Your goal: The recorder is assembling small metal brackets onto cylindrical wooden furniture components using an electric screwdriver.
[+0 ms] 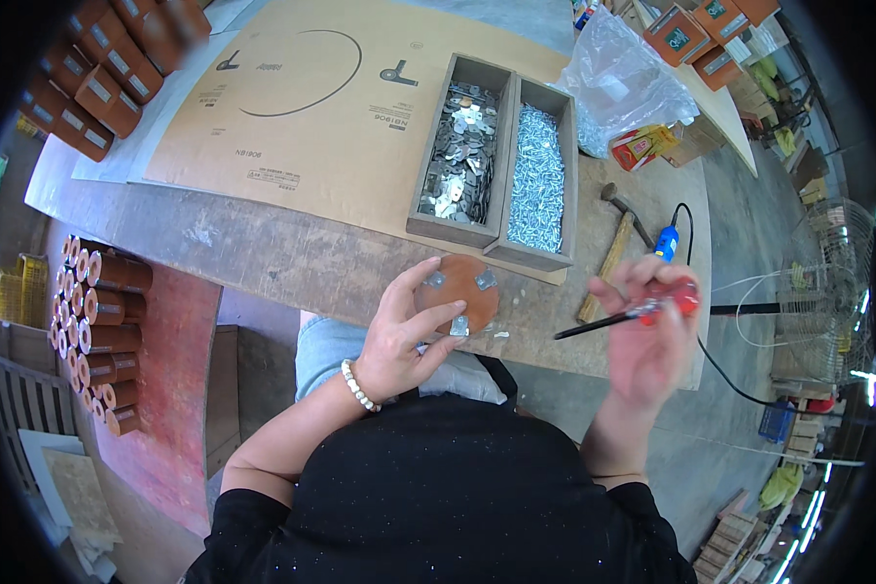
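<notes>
My left hand (404,331), with a beaded bracelet at the wrist, grips a round reddish-brown piece (469,297) at the table's front edge. Three small shiny metal clips sit near the rim of this piece; my fingertips lie beside them. To the right my right hand (647,331) is raised and smeared by motion. It holds a screwdriver (603,325) with a red handle and a dark shaft pointing left, apart from the round piece. Beyond the round piece stands a two-part wooden box (501,226), with flat metal pieces (465,146) on the left and screws (537,180) on the right.
A hammer (608,268) and a blue corded tool (666,243) lie at the right. Brown cardboard (292,146) covers the table's far side. Brown boxes (107,97) are stacked far left. A plastic bag (623,73) lies far right, near a fan (827,282).
</notes>
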Motion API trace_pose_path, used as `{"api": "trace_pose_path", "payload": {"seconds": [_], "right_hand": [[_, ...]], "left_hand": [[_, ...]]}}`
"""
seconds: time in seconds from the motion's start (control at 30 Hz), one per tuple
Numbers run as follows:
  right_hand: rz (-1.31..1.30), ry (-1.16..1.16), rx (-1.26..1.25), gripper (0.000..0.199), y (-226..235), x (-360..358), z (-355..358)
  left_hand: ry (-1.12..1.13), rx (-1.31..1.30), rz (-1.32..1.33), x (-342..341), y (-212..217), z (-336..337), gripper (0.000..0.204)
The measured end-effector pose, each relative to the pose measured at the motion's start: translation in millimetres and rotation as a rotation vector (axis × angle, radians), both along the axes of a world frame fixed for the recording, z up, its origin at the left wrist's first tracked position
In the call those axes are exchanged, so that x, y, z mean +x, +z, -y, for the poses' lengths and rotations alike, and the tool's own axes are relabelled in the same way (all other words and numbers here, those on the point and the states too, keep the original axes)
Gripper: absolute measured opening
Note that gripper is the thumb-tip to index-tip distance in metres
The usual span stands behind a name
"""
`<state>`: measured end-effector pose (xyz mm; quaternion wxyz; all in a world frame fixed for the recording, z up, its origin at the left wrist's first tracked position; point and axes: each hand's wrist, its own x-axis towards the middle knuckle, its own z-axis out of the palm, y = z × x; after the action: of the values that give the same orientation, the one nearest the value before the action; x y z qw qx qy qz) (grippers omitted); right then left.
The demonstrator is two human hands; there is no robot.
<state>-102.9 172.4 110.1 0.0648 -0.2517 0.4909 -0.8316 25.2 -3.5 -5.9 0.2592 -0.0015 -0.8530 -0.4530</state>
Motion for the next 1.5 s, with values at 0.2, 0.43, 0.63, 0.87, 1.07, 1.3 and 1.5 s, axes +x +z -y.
{"api": "trace_pose_path", "payload": {"seconds": [0.2, 0.43, 0.63, 0.87, 1.07, 1.3, 1.5], "right_hand": [[0.086, 0.361, -0.162, 0.019, -9, 15, 36], [0.056, 0.434, -0.109, 0.027, -29, 19, 54], [0.077, 0.439, -0.089, 0.025, -34, 23, 56], [-0.052, 0.579, -0.032, 0.031, -33, 19, 52], [-0.216, 0.694, 0.218, 0.024, -16, 7, 51], [-0.053, 0.324, 0.432, 0.019, 21, 40, 52], [-0.267, 0.413, 0.227, 0.028, -5, 28, 57]], "left_hand": [[-0.001, 0.014, 0.001, -1, -1, 0, 0.038], [-0.004, 0.044, -0.008, -1, -3, 1, 0.039], [-0.010, 0.061, -0.016, -1, -3, 1, 0.040], [-0.019, 0.080, -0.012, -2, -5, 1, 0.038], [0.002, 0.073, 0.015, -2, 4, 1, 0.044], [0.049, 0.069, -0.014, -3, 6, 0, 0.048], [0.044, 0.095, 0.004, -4, 0, -2, 0.045]]}}
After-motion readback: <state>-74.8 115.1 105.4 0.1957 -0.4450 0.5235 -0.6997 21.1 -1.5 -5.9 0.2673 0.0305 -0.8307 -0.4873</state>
